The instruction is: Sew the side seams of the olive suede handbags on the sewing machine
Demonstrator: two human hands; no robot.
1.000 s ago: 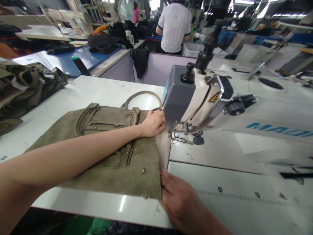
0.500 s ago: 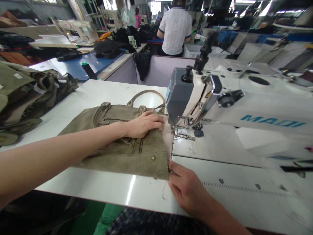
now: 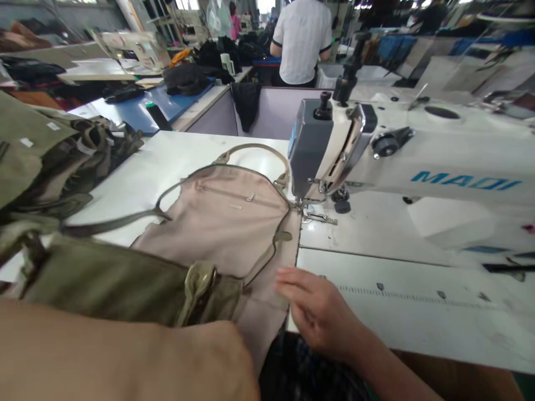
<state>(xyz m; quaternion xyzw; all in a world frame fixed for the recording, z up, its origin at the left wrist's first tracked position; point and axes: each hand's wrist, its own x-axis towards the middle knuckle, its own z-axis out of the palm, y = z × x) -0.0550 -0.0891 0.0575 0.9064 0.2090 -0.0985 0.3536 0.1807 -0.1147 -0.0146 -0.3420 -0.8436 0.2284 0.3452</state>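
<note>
An olive handbag (image 3: 121, 278) lies opened out on the white sewing table, its pinkish lining (image 3: 217, 223) facing up. The lining's far right edge reaches the needle and presser foot (image 3: 300, 207) of the sewing machine. A zipper edge and a curved handle (image 3: 257, 147) show at the bag's far side. My left hand (image 3: 217, 356) is at the near side by the folded-back olive panel; its fingers are hidden below the wrist and back of the hand. My right hand (image 3: 313, 306) rests at the lining's right edge, fingers stretched out over the fabric, thumb lower down.
The white sewing machine (image 3: 460, 161) fills the right side. Several olive bag pieces (image 3: 37, 139) are heaped at left. A dark thread cone (image 3: 156, 116) stands beyond the table. Farther back are a person in a white shirt (image 3: 301, 42) and another sewing machine (image 3: 134, 49).
The olive front panel has been folded toward me, exposing the lining. My left hand has moved from the bag's middle to the near edge. My right hand's fingers have straightened from a pinch.
</note>
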